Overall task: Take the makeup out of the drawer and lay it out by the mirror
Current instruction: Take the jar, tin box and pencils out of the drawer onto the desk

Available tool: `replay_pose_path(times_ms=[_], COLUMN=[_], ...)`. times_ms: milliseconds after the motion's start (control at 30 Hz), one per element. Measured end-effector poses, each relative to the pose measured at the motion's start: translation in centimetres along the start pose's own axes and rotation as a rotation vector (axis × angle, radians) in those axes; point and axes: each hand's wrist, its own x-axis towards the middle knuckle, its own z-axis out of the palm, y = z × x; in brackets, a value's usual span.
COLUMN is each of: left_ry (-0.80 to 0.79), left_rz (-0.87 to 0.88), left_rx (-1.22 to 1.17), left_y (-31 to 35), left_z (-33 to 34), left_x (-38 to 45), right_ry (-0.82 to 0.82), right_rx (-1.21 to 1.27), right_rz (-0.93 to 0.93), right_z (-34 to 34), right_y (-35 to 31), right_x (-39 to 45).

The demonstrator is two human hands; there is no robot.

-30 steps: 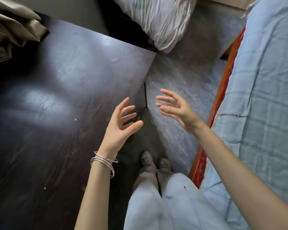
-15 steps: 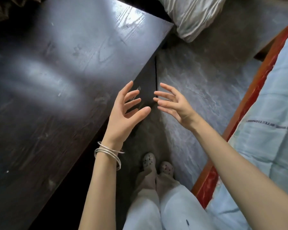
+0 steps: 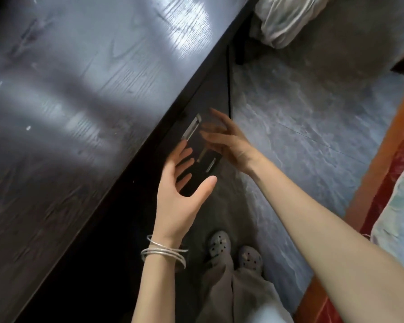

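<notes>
Hands closing in on the drawer front now

Both hands have dropped past the front edge of the worktop since a second ago. My right hand is spread and blurry, fingers right at the top drawer handle, can't tell if it's touching yet. Left hand hovers open just below it, holding nothing. Drawer looks shut, so the makeup isn't visible, presumably inside. Pulling it open is next, I'd say.
</notes>
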Motion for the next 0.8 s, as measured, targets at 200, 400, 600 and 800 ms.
replay_pose_path(times_ms=[200,400,600,800], left_ry=[0.020,0.010,0.001,0.001], left_rz=[-0.001,0.029,0.034,0.015], left_rx=[-0.031,-0.034,-0.017,0.011], left_y=[-1.8,-1.8,-1.0,-0.5], left_z=[0.4,0.4,1.1,1.3], left_x=[1.8,2.4,2.1,1.3], right_ry=[-0.039,-0.061,-0.058,-0.013], right_rx=[0.068,0.183,0.221,0.191], right_rz=[0.003,-0.019,-0.025,0.009], right_z=[-0.2,1.3,1.7,0.5], right_y=[2.2,2.8,2.6,2.1], right_x=[2.2,3.3,2.6,0.3])
